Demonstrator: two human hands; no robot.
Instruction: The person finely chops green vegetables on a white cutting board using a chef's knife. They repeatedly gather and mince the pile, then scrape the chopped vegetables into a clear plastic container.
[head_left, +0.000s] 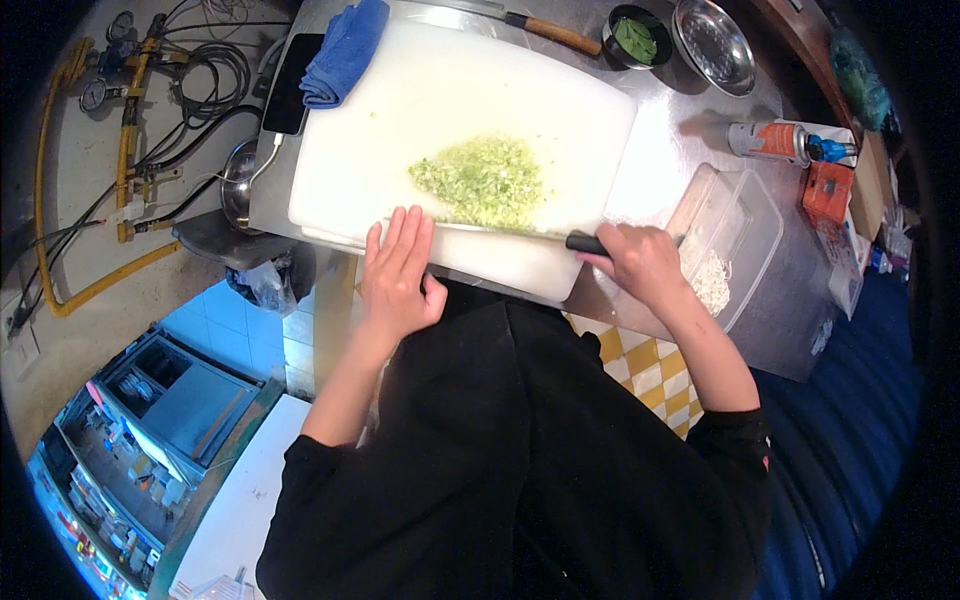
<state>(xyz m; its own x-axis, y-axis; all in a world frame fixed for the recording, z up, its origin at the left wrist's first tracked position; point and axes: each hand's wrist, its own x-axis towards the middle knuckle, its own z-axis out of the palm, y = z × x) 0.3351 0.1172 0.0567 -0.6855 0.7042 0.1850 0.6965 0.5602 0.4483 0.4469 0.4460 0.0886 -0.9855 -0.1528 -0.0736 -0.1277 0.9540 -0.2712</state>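
Observation:
A mound of finely chopped green vegetable (487, 180) lies on a white plastic cutting board (360, 157). My right hand (637, 259) is closed around the black handle (587, 244) of a knife. The knife's thin blade (495, 228) runs leftward along the near edge of the chopped pile, seen nearly edge-on. Flat and palm down, my left hand (405, 270) rests over the blade's far-left end, its fingers extended and its thumb out to the side. Whether its fingertips press the blade or the board is hard to tell.
A wood-handled knife (562, 34), a dark bowl of green leaves (636, 39) and a steel bowl (714, 46) stand behind. At right are a clear plastic container (750, 217) with white shreds (711, 283) and a torch canister (772, 142). A blue cloth (345, 52) and phone (289, 86) lie left.

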